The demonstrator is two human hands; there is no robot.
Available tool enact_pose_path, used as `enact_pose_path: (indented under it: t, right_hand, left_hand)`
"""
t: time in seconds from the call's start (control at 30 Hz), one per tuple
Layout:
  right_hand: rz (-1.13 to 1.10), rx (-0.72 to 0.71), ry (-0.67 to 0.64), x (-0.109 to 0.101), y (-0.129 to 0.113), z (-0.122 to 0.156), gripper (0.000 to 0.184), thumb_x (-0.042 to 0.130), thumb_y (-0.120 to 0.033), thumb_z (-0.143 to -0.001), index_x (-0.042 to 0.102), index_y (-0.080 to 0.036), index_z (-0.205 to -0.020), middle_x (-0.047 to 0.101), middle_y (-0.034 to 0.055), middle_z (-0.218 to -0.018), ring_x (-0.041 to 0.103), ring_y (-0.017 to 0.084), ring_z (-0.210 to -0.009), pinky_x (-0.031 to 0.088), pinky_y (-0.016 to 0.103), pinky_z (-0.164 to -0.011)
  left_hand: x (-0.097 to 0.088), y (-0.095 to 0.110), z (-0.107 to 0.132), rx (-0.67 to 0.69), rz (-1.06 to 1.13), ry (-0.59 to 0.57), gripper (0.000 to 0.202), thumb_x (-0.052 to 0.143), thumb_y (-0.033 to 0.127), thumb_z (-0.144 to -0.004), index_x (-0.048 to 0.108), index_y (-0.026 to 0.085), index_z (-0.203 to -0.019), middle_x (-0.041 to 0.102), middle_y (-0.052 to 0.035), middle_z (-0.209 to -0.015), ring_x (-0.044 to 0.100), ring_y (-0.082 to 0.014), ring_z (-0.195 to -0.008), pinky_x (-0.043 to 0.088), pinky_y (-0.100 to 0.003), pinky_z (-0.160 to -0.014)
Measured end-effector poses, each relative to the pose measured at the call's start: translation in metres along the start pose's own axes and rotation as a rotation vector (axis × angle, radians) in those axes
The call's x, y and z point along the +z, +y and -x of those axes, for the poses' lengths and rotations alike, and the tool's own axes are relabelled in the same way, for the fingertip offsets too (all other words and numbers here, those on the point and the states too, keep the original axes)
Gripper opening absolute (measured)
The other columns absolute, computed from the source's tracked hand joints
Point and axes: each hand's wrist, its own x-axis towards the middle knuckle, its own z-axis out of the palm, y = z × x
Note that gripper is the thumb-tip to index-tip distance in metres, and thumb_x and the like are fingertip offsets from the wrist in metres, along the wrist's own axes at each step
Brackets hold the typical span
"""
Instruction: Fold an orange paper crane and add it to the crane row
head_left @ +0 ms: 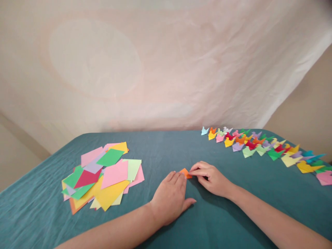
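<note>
A small piece of folded orange paper lies on the table between my two hands. My left hand rests flat over its left side, fingers stretched out and thumb apart, hiding part of the paper. From the right, my right hand pinches the paper's edge between thumb and fingertips. How the paper is folded underneath my left fingers cannot be seen.
A loose pile of coloured paper sheets spreads on the left of the table. Rows of small folded paper birds stand along the right. A dark teal cloth covers the table, and a pale sheet hangs behind it.
</note>
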Motion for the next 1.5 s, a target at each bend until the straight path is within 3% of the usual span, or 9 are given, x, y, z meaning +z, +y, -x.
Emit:
enact_pose_path:
  t: [0.2,0.4,0.93,1.23,1.5]
  right_hand:
    - [0.158,-0.115,-0.037,0.001,-0.001,0.003,0.041,0.041,-0.004,-0.077,0.064,-0.023,-0.105,0.064,0.0063,-0.098,0.055,0.02,-0.09,0.045,0.038,-0.081]
    - [0.26,-0.178,-0.08,0.001,-0.004,0.003,0.031,0.04,-0.013,-0.086,0.064,-0.02,-0.105,0.064,0.009,-0.098,0.055,0.02,-0.09,0.045,0.037,-0.077]
    - [0.396,-0.183,-0.117,0.004,-0.009,0.002,0.027,0.039,-0.016,-0.09,0.065,-0.017,-0.101,0.062,0.0107,-0.097,0.053,0.022,-0.089,0.044,0.038,-0.077]
    - [0.389,-0.137,-0.074,0.009,-0.009,0.003,0.028,0.04,-0.014,-0.089,0.065,-0.017,-0.099,0.063,0.0099,-0.095,0.054,0.02,-0.087,0.046,0.034,-0.076]
    - [0.399,-0.188,0.02,0.01,-0.007,0.005,0.029,0.039,-0.012,-0.088,0.065,-0.015,-0.1,0.065,0.0084,-0.097,0.057,0.018,-0.085,0.046,0.033,-0.077]
  left_hand:
    - [-0.003,0.0,-0.001,0.004,-0.014,-0.016,0.06,0.035,0.055,-0.088,0.05,0.007,-0.121,0.053,-0.0164,-0.124,0.048,-0.0264,-0.115,0.029,-0.04,-0.102]
    - [-0.002,0.0,-0.001,-0.003,-0.005,-0.003,0.06,0.034,0.055,-0.088,0.049,0.008,-0.12,0.054,-0.016,-0.122,0.048,-0.0259,-0.114,0.029,-0.04,-0.101]
    - [-0.008,-0.001,-0.004,-0.008,0.026,-0.019,0.055,0.044,0.052,-0.085,0.049,0.009,-0.118,0.056,-0.0137,-0.114,0.049,-0.0264,-0.108,0.029,-0.041,-0.101]
    - [-0.009,-0.003,-0.004,0.0,0.016,0.0,0.056,0.043,0.053,-0.086,0.047,0.01,-0.121,0.054,-0.0124,-0.118,0.046,-0.0252,-0.111,0.028,-0.041,-0.102]
    - [-0.01,-0.005,-0.005,0.011,-0.014,0.0,0.054,0.042,0.053,-0.086,0.048,0.011,-0.119,0.052,-0.0112,-0.121,0.045,-0.0246,-0.111,0.027,-0.04,-0.102]
